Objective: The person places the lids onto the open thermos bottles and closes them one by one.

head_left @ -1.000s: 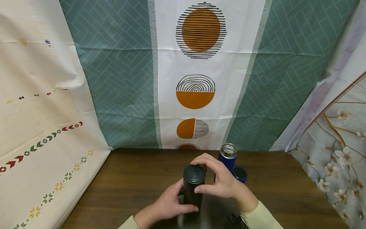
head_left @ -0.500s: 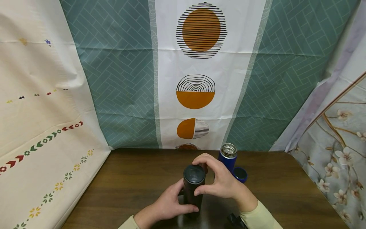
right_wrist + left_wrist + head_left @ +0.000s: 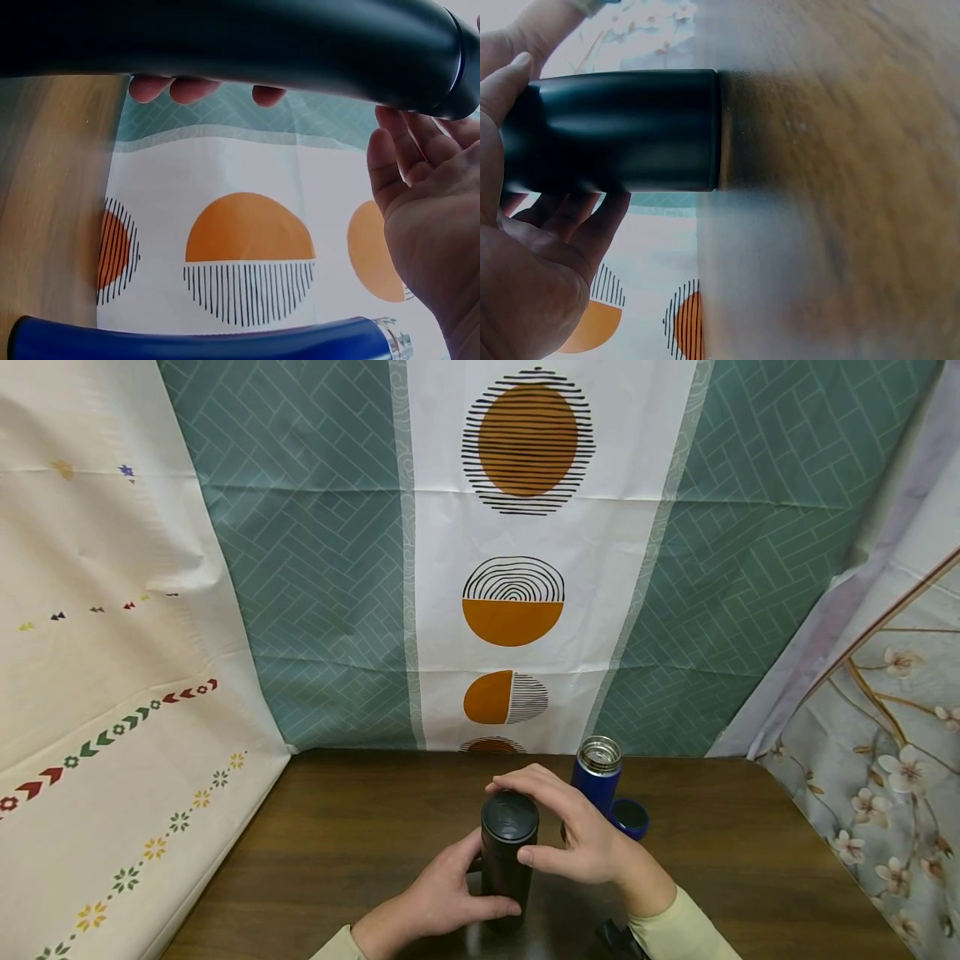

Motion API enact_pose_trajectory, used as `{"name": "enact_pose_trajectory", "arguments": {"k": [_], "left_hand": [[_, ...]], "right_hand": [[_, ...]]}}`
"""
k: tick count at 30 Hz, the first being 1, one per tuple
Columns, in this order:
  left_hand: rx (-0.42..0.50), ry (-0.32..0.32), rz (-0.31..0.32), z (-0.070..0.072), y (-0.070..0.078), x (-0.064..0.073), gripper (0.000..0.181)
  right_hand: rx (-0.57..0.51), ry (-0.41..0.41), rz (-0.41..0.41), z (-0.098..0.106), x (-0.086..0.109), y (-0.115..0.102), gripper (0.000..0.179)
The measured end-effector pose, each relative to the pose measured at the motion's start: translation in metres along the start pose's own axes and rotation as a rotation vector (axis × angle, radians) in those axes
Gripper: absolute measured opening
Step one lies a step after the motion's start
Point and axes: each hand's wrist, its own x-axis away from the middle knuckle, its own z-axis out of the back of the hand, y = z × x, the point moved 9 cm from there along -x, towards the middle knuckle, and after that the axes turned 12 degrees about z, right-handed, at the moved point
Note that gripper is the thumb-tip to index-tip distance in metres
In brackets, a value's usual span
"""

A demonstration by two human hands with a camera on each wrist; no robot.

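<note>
A black flask [image 3: 507, 878] with a black screw lid [image 3: 510, 817] stands upright in front of me in the head view. My left hand [image 3: 448, 887] grips its body from the left, thumb across the front. In the left wrist view the flask's base [image 3: 705, 131] is right at the tabletop. Around the lid curls my right hand [image 3: 581, 833], thumb at the near right side and fingers round the far side. Below the dark flask body [image 3: 225, 37], the right wrist view shows that hand's bent fingers [image 3: 405, 150] at the lid end.
A blue flask [image 3: 595, 789] stands uncapped behind my right hand, its steel mouth showing. Its blue lid [image 3: 630, 817] lies to its right on the wooden table [image 3: 360, 810]. A small black object [image 3: 619, 937] is by my right sleeve. Patterned cloths [image 3: 330, 610] hang behind.
My right hand's fingers have shifted left along the far side of the lid, while its thumb has slid slightly right and back. The left hand and black flask have stayed put.
</note>
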Motion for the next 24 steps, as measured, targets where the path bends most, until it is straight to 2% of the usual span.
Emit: {"name": "enact_pose_trajectory", "arguments": {"k": [7, 12, 21, 24], "left_hand": [[-0.002, 0.004, 0.003, -0.0002, -0.0002, 0.0, 0.076], [0.005, 0.0, 0.013, -0.0004, -0.0015, -0.0008, 0.076], [0.01, 0.001, 0.008, -0.0005, -0.0017, -0.0013, 0.077], [0.018, -0.003, 0.029, -0.0005, -0.0035, -0.0012, 0.076]], "right_hand": [[-0.029, -0.002, 0.027, 0.0001, -0.0015, -0.0029, 0.066], [-0.006, 0.008, 0.045, 0.0018, -0.0027, -0.0044, 0.064], [0.038, 0.045, 0.006, 0.0062, 0.0001, 0.0005, 0.064], [0.034, 0.054, -0.003, 0.0068, 0.0011, 0.0019, 0.065]]}}
